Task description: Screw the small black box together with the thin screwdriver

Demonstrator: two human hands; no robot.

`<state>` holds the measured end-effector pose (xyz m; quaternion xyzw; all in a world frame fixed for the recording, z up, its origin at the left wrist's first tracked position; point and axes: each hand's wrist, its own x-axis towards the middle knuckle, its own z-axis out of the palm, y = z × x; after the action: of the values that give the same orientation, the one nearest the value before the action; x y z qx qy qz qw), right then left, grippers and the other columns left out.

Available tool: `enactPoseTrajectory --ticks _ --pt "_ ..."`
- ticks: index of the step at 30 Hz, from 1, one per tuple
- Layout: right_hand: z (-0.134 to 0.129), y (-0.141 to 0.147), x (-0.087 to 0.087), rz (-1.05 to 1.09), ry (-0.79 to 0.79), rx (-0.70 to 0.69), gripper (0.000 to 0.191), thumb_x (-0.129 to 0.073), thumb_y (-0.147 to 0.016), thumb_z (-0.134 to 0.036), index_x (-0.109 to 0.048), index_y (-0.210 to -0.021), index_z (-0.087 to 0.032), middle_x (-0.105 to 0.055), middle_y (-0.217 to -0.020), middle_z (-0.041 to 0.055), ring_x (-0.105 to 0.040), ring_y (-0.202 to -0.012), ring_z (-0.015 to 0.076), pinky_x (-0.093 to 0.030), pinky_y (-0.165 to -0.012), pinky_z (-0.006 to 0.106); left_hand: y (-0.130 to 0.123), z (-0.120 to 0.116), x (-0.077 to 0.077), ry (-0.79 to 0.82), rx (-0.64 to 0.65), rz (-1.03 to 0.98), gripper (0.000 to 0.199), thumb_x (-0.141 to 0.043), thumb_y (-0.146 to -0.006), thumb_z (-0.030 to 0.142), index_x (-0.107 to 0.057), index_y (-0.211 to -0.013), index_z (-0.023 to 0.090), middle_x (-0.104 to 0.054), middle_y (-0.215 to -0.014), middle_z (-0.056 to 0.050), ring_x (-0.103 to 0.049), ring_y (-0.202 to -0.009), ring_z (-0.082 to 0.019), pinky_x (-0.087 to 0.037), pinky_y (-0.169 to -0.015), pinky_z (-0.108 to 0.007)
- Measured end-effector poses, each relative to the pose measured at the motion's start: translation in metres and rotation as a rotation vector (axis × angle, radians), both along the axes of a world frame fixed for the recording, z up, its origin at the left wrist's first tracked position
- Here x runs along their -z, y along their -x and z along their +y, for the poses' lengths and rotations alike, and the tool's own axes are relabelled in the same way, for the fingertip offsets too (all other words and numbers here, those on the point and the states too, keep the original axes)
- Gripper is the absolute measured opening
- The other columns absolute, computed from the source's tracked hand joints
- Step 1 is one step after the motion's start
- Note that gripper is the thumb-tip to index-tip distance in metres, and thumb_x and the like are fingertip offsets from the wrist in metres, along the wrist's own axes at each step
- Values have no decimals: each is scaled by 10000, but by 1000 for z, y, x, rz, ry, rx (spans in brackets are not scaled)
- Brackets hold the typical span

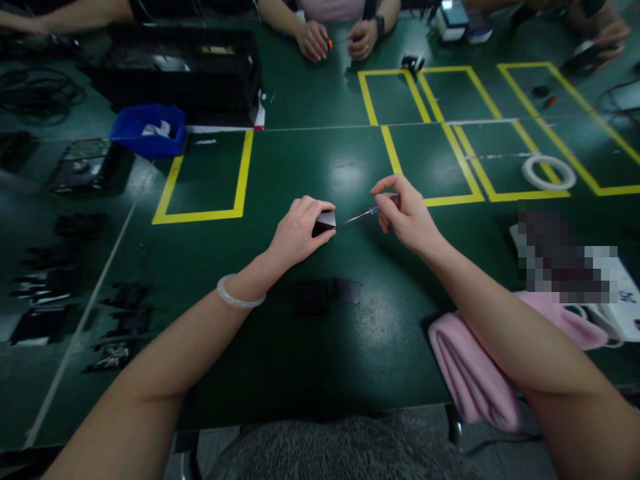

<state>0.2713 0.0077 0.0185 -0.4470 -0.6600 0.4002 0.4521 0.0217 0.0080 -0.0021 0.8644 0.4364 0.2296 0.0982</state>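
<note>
Two flat black square parts (327, 295) lie nearest the body, loose on the green table (310, 167). Just beyond them, left hand (299, 230) clamps a small black block (325, 222), fingers closed over it. Right hand (407, 215) pinches a slim metal-shaft screwdriver (367, 213), tip touching the block's right face. Judged: fastening step; next needs steady tip alignment. White tape ring (549, 172) lies far right of the block.

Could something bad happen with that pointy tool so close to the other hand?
Maybe. The right hand aims a thin screwdriver at the small black part pinched in the left hand. If the tip slips, it could poke those fingers. The part is held up off the green table, so it might twist or drop.
</note>
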Motion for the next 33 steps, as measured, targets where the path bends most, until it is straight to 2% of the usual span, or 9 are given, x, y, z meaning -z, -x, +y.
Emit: enactPoseTrajectory --ticks 6,11,17,22,28,33 --pt "0 0 -1 -46 15 12 230 -583 -1015 -443 -539 -897 -250 -400 -460 -94 -438 -361 115 -292 -405 274 0 0 0 -7 2 4 366 -706 -949 252 -590 -1288 176 -649 -1223 -112 -596 -1167 -299 -504 -1010 -438" --pt "0 0 -1 13 0 2 214 -627 -999 -454 -535 -1000 -262 -441 -485 -105 -461 -393 116 -343 -438 272 0 -1 -1 5 0 2 361 -694 -954 253 -580 -1290 189 -644 -1234 -112 -590 -1176 -299 -499 -1016 -443" --pt "1 -1 -2 -52 14 16 258 -608 -1006 -459 -538 -878 -246 -416 -437 -95 -448 -351 112 -292 -401 266 0 -1 0 -9 5 0 361 -696 -955 260 -591 -1289 173 -648 -1221 -112 -595 -1159 -295 -502 -1003 -427" --pt "1 0 -1 24 -2 7 205 -636 -986 -432 -539 -978 -252 -439 -458 -107 -455 -369 118 -339 -415 262 0 0 0 -1 0 3 358 -688 -954 264 -578 -1287 192 -642 -1229 -104 -587 -1172 -294 -491 -1022 -435" --pt "1 -1 -1 -44 2 14 235 -613 -995 -448 -544 -894 -248 -413 -437 -99 -449 -350 114 -305 -396 264 0 0 1 -16 7 7 360 -702 -951 260 -590 -1281 170 -649 -1218 -114 -593 -1155 -298 -500 -1000 -425" --pt "2 0 3 29 -15 -7 192 -637 -989 -419 -539 -1005 -254 -435 -474 -108 -453 -374 109 -336 -411 262 1 1 2 -21 7 12 364 -701 -954 265 -589 -1287 171 -648 -1212 -111 -593 -1149 -294 -498 -1000 -427"
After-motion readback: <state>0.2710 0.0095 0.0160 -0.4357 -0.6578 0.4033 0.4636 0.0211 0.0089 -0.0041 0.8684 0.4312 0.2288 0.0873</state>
